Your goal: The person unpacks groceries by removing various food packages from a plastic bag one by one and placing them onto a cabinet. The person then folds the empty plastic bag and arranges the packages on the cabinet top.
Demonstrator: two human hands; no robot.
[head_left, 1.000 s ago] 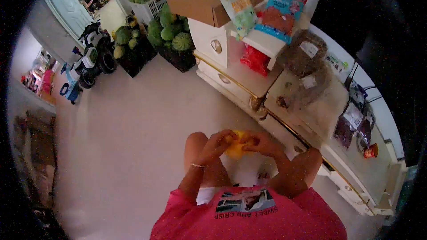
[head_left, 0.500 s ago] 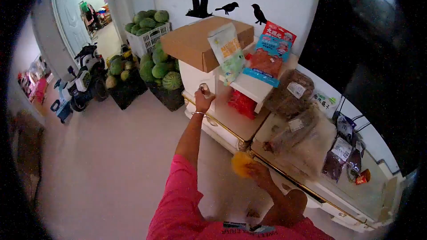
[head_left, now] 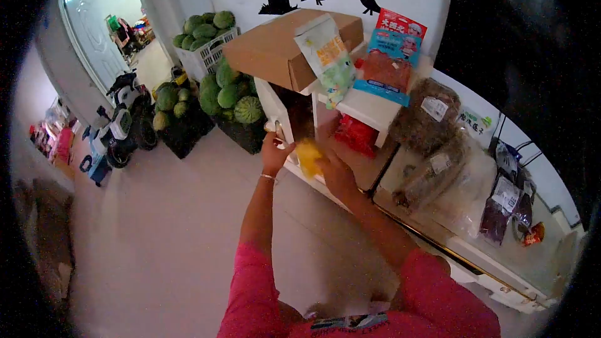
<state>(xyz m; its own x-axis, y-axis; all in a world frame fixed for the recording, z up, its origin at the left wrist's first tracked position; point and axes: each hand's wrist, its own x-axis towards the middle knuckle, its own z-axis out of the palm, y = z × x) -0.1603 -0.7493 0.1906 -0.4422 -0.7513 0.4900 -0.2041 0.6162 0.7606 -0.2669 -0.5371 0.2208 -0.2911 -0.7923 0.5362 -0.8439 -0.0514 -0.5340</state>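
Note:
My left hand [head_left: 275, 151] is closed on the lower part of a small white cabinet door [head_left: 273, 107], which stands ajar. Behind that door shows the dark inside of the cabinet [head_left: 302, 112]. My right hand [head_left: 339, 177] grips a yellow cloth [head_left: 309, 158], smeared by motion, close beside my left hand and the door. A cardboard box [head_left: 285, 47] rests on top of the cabinet, with a white and green bag [head_left: 327, 56] leaning against it.
Blue [head_left: 387, 66] and red [head_left: 400, 24] food packets lie on a white shelf. A red bag [head_left: 355, 134] sits under it. Clear bags of dried goods [head_left: 429, 116] cover the low counter to the right. Watermelons [head_left: 233, 95] and a toy motorbike [head_left: 128, 116] stand at left.
The cabinet door has swung open under my left hand. My right hand has brought the yellow cloth up and left, from below the counter edge to the cabinet opening.

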